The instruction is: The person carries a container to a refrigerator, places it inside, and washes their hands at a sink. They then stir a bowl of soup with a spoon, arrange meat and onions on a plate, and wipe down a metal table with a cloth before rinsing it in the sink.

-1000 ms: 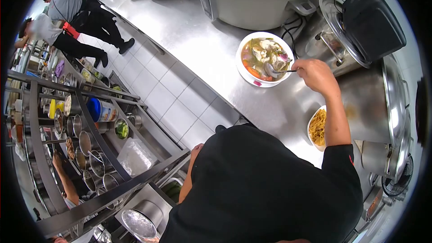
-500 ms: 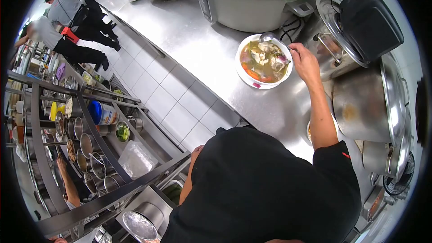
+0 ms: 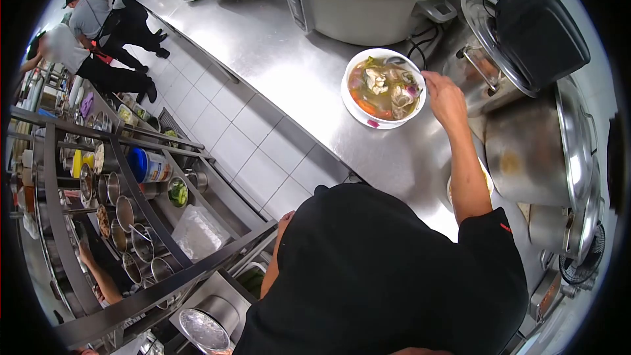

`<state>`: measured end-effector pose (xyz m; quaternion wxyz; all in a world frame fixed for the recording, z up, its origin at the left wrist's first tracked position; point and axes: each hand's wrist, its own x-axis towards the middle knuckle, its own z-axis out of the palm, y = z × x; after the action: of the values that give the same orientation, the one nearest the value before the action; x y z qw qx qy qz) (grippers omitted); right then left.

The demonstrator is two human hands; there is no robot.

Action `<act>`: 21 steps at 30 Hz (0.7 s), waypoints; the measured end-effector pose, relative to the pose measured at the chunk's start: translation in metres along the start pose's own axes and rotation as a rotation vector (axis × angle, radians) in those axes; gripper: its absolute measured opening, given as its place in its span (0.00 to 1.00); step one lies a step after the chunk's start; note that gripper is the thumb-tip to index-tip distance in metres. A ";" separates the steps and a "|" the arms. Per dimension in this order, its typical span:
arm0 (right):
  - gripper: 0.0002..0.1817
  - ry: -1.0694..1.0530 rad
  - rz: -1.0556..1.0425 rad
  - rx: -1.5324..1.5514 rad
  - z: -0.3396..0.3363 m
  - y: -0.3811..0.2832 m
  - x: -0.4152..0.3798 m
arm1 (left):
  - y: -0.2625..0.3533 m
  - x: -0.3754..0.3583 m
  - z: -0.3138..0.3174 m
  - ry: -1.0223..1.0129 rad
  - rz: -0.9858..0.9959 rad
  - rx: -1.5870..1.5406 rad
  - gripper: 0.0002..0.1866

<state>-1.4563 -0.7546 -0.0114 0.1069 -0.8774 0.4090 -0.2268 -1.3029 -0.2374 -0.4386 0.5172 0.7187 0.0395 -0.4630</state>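
A white bowl [image 3: 353,103] of soup with pale chunks, carrot pieces and greens stands on a white plate [image 3: 388,125] on the steel counter. My right hand [image 3: 447,100] is closed on the handle of a metal spoon [image 3: 396,61] at the bowl's right rim. The spoon's head lies partly sunk in the broth, at the far side. Low beside my body, next to the steel shelf rail, is my left hand [image 3: 284,223]. Its fingers are mostly hidden by my black shirt, so their state does not show.
A large grey cooker [image 3: 358,10] stands behind the bowl. Steel pots [image 3: 529,151] line the right wall. Another dish [image 3: 488,181] sits partly under my right forearm. Shelving with metal containers [image 3: 141,243] is at left; several people [image 3: 98,26] stand at far left.
The spoon's head has gone from above the bowl's far rim down into the soup. My right hand has shifted slightly with it. A co-worker's arm at lower left has moved a little.
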 end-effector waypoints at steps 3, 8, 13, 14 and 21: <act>0.13 0.123 -0.050 0.013 -0.016 -0.008 -0.004 | 0.002 0.000 -0.001 0.003 -0.002 0.002 0.16; 0.12 0.058 -0.014 -0.046 -0.043 -0.012 -0.021 | 0.002 0.004 -0.003 0.005 -0.005 0.001 0.16; 0.11 0.023 -0.036 -0.033 -0.020 0.002 -0.030 | -0.003 0.007 -0.002 0.000 -0.011 -0.008 0.16; 0.11 0.026 -0.035 -0.023 -0.013 0.002 -0.029 | -0.003 0.008 -0.002 0.002 -0.010 -0.013 0.16; 0.13 0.005 -0.037 0.064 -0.010 0.005 -0.020 | -0.004 0.016 -0.003 0.018 0.002 -0.007 0.17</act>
<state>-1.4758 -0.7427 -0.0107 0.1298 -0.8804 0.3854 -0.2438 -1.2937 -0.2399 -0.4524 0.5199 0.7211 0.0451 -0.4557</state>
